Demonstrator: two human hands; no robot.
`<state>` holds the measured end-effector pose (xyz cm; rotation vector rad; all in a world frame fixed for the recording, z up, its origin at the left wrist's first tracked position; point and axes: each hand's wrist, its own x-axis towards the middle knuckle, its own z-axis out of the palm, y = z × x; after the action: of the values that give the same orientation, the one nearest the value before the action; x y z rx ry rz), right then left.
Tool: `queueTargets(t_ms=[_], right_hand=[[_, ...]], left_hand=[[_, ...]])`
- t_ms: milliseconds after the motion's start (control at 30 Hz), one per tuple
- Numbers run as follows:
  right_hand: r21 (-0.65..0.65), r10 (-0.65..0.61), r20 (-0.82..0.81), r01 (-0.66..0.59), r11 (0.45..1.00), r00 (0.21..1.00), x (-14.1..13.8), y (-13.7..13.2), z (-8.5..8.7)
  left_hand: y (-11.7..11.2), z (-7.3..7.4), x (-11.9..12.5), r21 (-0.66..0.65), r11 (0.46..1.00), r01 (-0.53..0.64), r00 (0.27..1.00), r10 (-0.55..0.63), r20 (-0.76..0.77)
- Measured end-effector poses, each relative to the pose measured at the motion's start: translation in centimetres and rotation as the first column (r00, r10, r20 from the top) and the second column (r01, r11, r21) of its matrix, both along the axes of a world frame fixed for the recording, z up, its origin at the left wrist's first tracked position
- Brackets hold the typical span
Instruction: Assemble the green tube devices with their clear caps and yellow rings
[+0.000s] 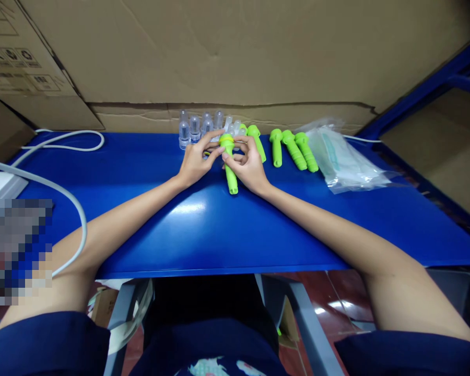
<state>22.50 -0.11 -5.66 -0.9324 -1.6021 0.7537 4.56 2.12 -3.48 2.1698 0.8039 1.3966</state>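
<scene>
My right hand (249,166) is wrapped round a green plastic tube piece (230,175) that stands tilted on the blue table (203,224). My left hand (198,159) pinches the flared top of that same green piece with thumb and fingers. Just behind my hands stand several clear plastic caps (196,129). To the right lie several more green pieces (293,149) in a row, one of them (257,140) right behind my right hand.
A pile of clear plastic bags (344,156) lies at the right rear. A white cable (68,141) loops at the left, running to a white device (0,185). Cardboard boxes (235,57) wall off the back. A blue rail (423,89) runs along the right.
</scene>
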Motion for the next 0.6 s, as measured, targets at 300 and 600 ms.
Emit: queueTargets(t_ms=[300, 600], right_hand=[[-0.002, 0.045, -0.013, -0.045, 0.999, 0.999, -0.22, -0.46, 0.42], [0.012, 0.047, 0.029, -0.048, 0.999, 0.998, 0.08, -0.32, 0.15]], left_hand=[[0.60, -0.59, -0.32, 0.017, 0.998, -0.060, 0.998, 0.060, -0.008], [0.69, -0.79, -0.32, -0.015, 0.998, -0.056, 0.998, 0.057, 0.037]])
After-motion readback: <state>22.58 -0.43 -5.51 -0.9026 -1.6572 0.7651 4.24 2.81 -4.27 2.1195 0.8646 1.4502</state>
